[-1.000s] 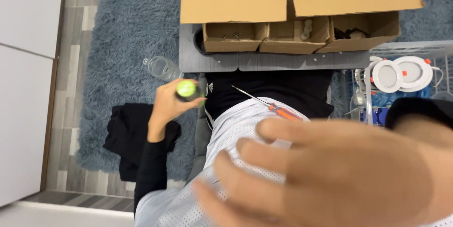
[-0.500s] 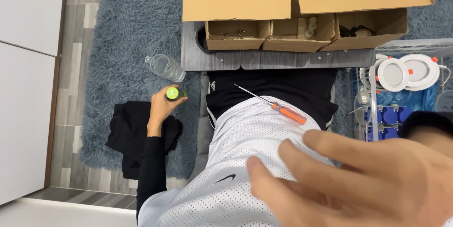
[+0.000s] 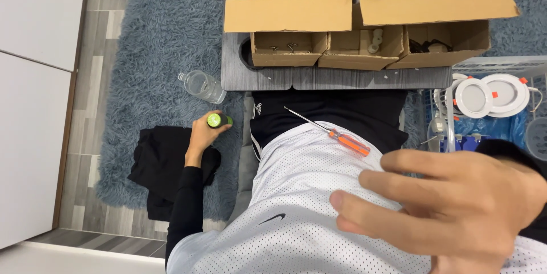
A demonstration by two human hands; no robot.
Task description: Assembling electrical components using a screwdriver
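A: Nearest the camera, the right hand (image 3: 456,205) is up close at about 4 o'clock, fingers spread and holding nothing. It hides a good part of the lap. My worry is that it blocks the sight line to whatever lies underneath

B: Just past it, at the centre, the orange-handled screwdriver (image 3: 333,133) lies loose across the lap, where the white mesh shirt (image 3: 296,194) meets the black shorts (image 3: 336,109), tip toward 10 o'clock. Nothing pins it. I'd judge that any shift of the legs could roll it off onto the rug

A: And the left hand (image 3: 202,134), out at 9 o'clock?

B: Closed round a small green-capped bottle (image 3: 215,119), held low over the grey shag rug (image 3: 154,80) beside the black cloth (image 3: 162,166). Whether the cap is tight I cannot tell; if not, it may leak into the pile

A: Further on, at 10 o'clock, a clear plastic bottle (image 3: 200,85) lies on its side near the counter's corner. An elbow could send it rolling

B: Farthest, at 12 o'clock, cardboard boxes (image 3: 285,15) of small parts crowd the low grey counter (image 3: 319,77). A knock from the knees could jolt them and scatter screws into the rug
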